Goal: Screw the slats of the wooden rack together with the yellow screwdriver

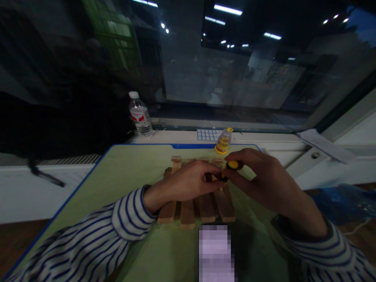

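Note:
A small wooden slatted rack (188,209) lies on a green table mat (138,164). My left hand (188,182) rests over the slats with its fingers pinched together near the rack's far end. My right hand (264,178) is wrapped round a screwdriver with a yellow-capped black handle (233,165), held upright right beside the left fingertips. What the left fingers pinch is too small to make out.
A yellow-and-clear screwdriver bit case (223,141) stands at the mat's far edge. A water bottle (141,115) stands on the white sill at back left, in front of a dark window. A phone-like object (216,252) lies near me. Blue plastic (343,197) sits at right.

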`<state>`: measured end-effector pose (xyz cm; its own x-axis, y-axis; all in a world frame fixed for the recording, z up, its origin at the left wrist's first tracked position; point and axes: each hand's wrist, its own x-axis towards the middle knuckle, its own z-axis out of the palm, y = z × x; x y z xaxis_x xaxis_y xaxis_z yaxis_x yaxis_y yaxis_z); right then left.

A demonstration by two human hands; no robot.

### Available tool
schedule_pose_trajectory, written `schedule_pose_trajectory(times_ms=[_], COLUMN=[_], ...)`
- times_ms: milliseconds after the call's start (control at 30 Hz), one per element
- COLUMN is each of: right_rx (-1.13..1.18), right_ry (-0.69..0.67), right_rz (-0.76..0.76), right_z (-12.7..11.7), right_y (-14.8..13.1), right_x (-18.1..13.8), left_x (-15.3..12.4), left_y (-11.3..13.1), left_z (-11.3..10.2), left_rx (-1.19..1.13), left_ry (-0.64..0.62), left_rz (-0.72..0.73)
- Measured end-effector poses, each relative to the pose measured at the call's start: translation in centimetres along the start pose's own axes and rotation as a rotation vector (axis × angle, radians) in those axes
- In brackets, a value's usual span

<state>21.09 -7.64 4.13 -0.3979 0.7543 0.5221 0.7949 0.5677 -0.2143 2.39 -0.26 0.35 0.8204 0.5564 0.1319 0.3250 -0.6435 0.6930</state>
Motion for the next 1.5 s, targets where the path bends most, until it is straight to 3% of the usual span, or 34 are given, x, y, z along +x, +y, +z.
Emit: schedule_pose_trajectory(times_ms=[467,700,867,1233,1500], right_rx=[-0.014,-0.047,-0.034,0.046,0.017], right_ry=[-0.002,0.013,-0.003,-0.084,-0.07], right_rz=[0.09,0.1,0.115,-0.058,-0.064], right_z=[0.5,0.5,0.3,-1.5,-1.2], right_y=[-0.3,-0.5,-0.3,-0.6,-0.4], right_x=[0.2,0.2,0.1,-0.3,-0.2], left_x=[0.0,0.0,0.0,0.1,0.1], left_y=[-0.4,-0.2,0.0,-0.1,-0.1], left_z=[-0.2,0.2,0.1,0.1,0.1], left_rx=[-0.089,-0.081,-0.1,0.029,0.004], left_ry=[-0.044,0.065,0.054,-0.007,-0.02], left_rz=[0.073,0.016,0.056,0.02,0.008])
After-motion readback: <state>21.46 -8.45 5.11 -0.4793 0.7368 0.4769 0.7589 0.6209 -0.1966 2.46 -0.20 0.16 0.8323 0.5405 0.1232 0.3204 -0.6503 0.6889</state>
